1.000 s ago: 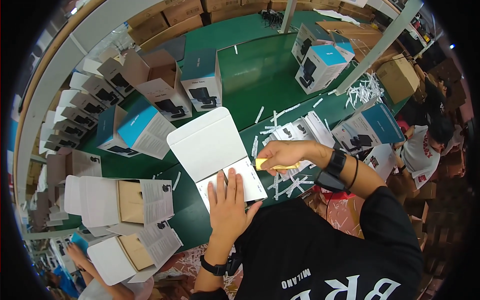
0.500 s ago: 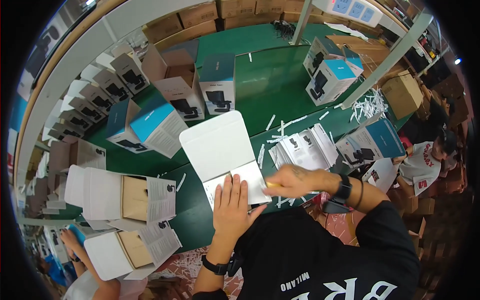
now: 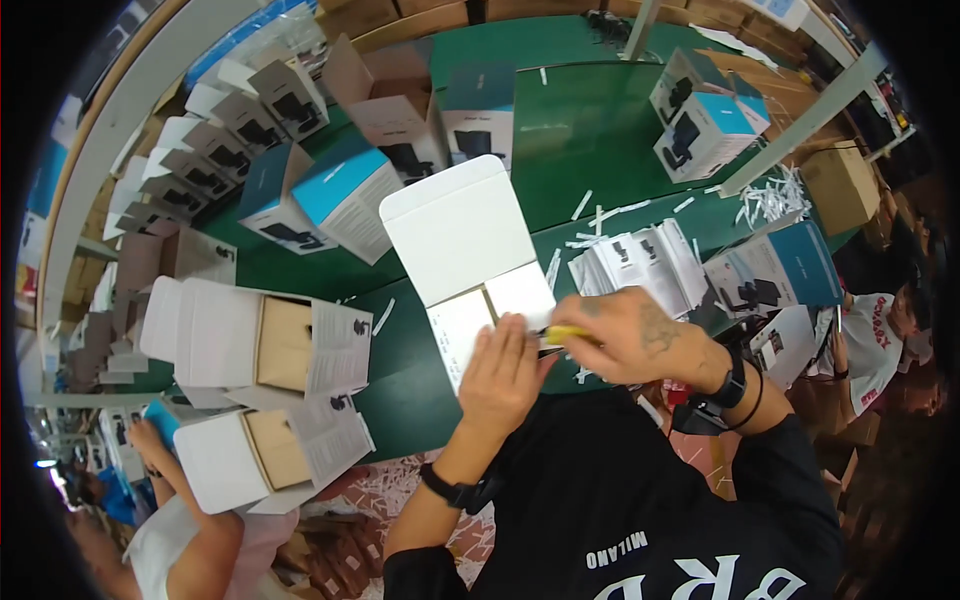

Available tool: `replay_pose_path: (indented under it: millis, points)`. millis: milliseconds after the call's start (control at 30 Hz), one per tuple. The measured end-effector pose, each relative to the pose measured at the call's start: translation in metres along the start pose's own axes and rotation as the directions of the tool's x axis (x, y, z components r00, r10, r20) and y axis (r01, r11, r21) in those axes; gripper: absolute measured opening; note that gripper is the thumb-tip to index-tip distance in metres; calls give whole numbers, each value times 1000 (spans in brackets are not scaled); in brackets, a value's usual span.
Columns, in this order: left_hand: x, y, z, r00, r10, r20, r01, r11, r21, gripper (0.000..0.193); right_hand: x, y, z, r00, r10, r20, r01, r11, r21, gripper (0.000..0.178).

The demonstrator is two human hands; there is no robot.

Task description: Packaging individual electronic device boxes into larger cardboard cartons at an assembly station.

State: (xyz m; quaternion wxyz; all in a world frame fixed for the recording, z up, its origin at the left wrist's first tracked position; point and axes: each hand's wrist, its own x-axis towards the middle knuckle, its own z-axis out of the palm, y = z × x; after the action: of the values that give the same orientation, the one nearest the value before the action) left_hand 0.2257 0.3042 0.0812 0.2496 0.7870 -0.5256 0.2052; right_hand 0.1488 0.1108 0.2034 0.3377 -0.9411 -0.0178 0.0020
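In the middle of the green bench (image 3: 405, 410), an open white box (image 3: 475, 250) lies with its broad lid thrown back toward 12 o'clock. At its 6 o'clock side the left hand (image 3: 500, 375) rests flat, fingers stretched out together over the near part of the box; it is not gripping anything that shows. The right hand (image 3: 640, 335) reaches in from between 3 and 4 o'clock, its fingers curled around a yellow-handled tool (image 3: 568, 331), whose tip points toward 9 o'clock, just beside the left fingertips and over the box. Whether that tip touches the box I cannot tell.

Taking the white box as the dial's centre, a stack of printed white cardboard pieces (image 3: 640, 265) sits at 3 o'clock, near the right hand, with loose white strips (image 3: 590, 205) scattered between 1 and 2 o'clock. Farther out, between 2 and 3 o'clock, is a heap of shredded strips (image 3: 775, 200). Upright blue-and-white boxes (image 3: 690, 140) stand at 2 o'clock, and others of that kind at 10 o'clock. Two open cartons (image 3: 285, 345) with brown inner linings lie between 8 and 9 o'clock. Beyond them, at 8 o'clock, a co-worker's hand (image 3: 147, 440) touches a blue item.
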Motion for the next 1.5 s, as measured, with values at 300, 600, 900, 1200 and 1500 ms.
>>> replay_pose_path:
  millis: [300,600,900,1200,1500]
  points:
    - [-10,11,5,979,30,-203,-46,996,-72,30,85,3,60,975,-26,221,13,998,59,22]
    - [-20,4,6,976,30,-214,-54,993,-106,30,90,-1,78,963,106,249,-162,963,215,22]
    - [-19,-2,8,973,22,-230,-52,991,-124,23,85,12,107,989,-147,13,144,982,122,22]
    - [-22,4,2,969,25,-246,-38,998,-46,15,87,-12,112,968,-248,-27,238,950,-200,24]
    - [-36,10,-3,985,-84,-148,85,996,1,19,76,-12,96,894,-231,-385,333,916,225,19]
